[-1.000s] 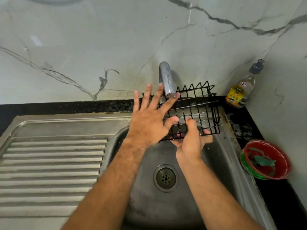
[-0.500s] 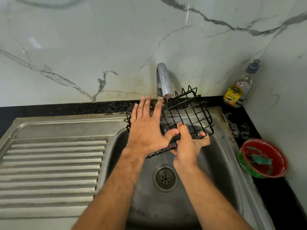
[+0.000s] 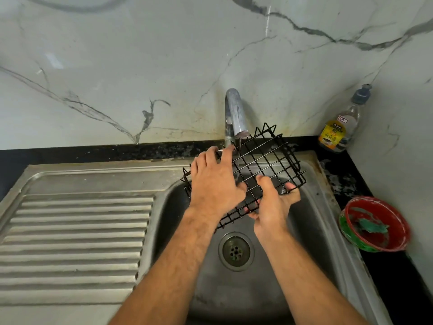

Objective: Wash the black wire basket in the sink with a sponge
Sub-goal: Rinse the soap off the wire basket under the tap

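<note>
One marble wall [image 3: 164, 55] with grey veins is seen at the back and on the right side. One steel sink [image 3: 314, 207] is set below it, with one ridged drain board [image 3: 75, 238] on its left and one round drain [image 3: 236, 251] in the bottom of the bowl. A black counter edge [image 3: 93, 152] is seen between the sink and the wall.

One black wire basket [image 3: 264, 160] is held tilted over the bowl, right under the one tap [image 3: 234, 113]. Its far corner is raised near the tap's mouth and its near corner is dipped toward the drain. Open room is left in the bowl under and in front of the basket.

Two hands are seen. The left hand [image 3: 213, 184] is laid flat on top of the wires with its fingers straight and close together, and the fingertips are reached to the far edge by the tap. The right hand [image 3: 273, 205] is closed on the near edge of the basket, with the thumb on top and the fingers curled under the wires.

One red bowl [image 3: 375, 224] with a green side is set on the counter at the right, well apart from the basket. One green sponge [image 3: 371, 227] is seen inside it. One clear bottle [image 3: 339, 127] with a blue cap is stood in the corner. A yellow label is seen on it, but the words are too blurry to be read.
</note>
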Motion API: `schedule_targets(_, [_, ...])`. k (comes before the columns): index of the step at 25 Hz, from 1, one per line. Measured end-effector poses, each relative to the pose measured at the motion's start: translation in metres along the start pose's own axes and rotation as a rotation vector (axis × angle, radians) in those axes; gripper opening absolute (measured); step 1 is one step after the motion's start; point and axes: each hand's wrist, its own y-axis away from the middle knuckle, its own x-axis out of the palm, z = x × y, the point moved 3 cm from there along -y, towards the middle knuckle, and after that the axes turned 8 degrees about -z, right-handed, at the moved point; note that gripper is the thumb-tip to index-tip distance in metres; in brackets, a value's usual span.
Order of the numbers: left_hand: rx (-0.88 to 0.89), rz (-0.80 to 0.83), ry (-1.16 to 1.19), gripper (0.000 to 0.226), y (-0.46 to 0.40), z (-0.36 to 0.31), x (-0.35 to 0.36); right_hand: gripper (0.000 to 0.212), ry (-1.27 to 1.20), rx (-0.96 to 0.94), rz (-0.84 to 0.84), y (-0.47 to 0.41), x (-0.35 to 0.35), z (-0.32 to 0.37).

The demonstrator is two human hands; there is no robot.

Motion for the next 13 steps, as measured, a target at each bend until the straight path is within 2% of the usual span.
schedule_targets(2, [-0.091,0.144,0.117,0.091,-0.002,0.006,-0.001,0.075,0.037,-0.031,0.019,0.0,-0.001,0.003])
schedule_targets(4, [-0.194,0.235,0.222,0.079,-0.009,0.01,-0.009,0.073,0.086,-0.044,0.054,-0.001,-0.004,0.005])
schedule_targets(7, [-0.302,0.155,0.345,0.049,-0.017,0.016,-0.018,0.079,0.176,-0.095,0.146,-0.004,0.001,0.011])
schedule_targets(8, [-0.348,0.109,0.398,0.046,-0.016,0.019,-0.019,0.082,0.225,-0.145,0.155,-0.005,0.003,0.016])
schedule_targets(9, [-0.385,0.058,0.43,0.05,-0.013,0.023,-0.019,0.085,0.275,-0.209,0.144,-0.006,0.005,0.022])
schedule_targets(11, [-0.415,0.012,0.393,0.074,-0.005,0.03,-0.015,0.092,0.347,-0.312,0.127,-0.006,0.008,0.034])
schedule_targets(13, [-0.433,0.085,0.5,0.102,-0.001,0.035,-0.007,0.094,0.397,-0.406,0.166,-0.006,0.007,0.042])
